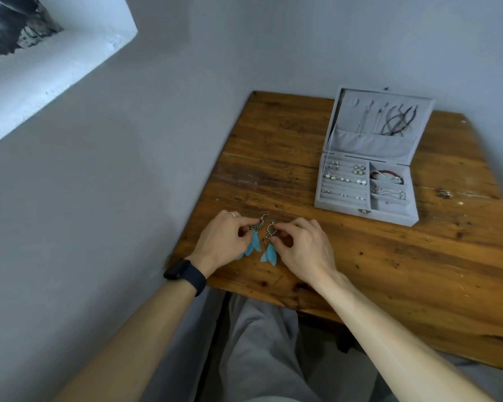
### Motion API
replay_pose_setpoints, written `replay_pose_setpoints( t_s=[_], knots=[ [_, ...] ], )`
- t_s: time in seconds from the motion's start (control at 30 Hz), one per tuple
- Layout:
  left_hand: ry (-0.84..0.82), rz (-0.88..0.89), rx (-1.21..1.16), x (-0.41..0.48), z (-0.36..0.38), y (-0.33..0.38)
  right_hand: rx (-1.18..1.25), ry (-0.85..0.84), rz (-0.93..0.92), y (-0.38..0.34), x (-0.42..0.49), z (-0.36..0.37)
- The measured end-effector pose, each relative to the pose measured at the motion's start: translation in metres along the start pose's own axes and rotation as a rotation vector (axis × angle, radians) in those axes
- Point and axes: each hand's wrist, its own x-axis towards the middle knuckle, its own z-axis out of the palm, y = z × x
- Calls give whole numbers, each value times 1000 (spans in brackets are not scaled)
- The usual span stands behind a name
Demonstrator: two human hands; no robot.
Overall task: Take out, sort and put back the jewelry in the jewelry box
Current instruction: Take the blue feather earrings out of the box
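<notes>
Wooden table point(360, 271) against grey wall point(128, 169); left hand point(221, 236) and right hand point(302, 245) seemingly pinch 2 feather earrings point(254, 242).

A quiet corner of a home, seemingly a bedroom or living room. A small, worn wooden table point(389, 271), scratched and knotted, stood against plain grey painted walls point(186, 82). A black-and-white photograph point(18, 30) with a broad white border hung on the left wall. Toward the table's far edge sat an open grey velvet jewelry box point(346, 208), with rings, studs and bracelets in its trays and necklaces hanging in its lid. Blue feather earrings point(255, 243) were near the table's left edge. The seated person wore loose grey trousers point(262, 343) and a dark wristwatch point(183, 272), casual indoor dress among personal belongings.
</notes>
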Motion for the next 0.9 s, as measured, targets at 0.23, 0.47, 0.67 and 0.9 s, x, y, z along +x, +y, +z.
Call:
replay_pose_setpoints(
  t_s=[0.23, 0.47, 0.67, 0.9],
  knots=[
    [-66, -58, -102, -1, -10, 0, 20, -23, 55, -10, -5, -1],
    [3, -63, -4, -1, -7, 6, 21, -50, 29, -19, -5, 0],
    [13, -91, -19, -2, -7, 2, -97, -138, -50, -24, 0, -2],
    [-21, -136, -45, -6, -18, -9, -95, -145, -41, -25, -1, -2]
  ],
)
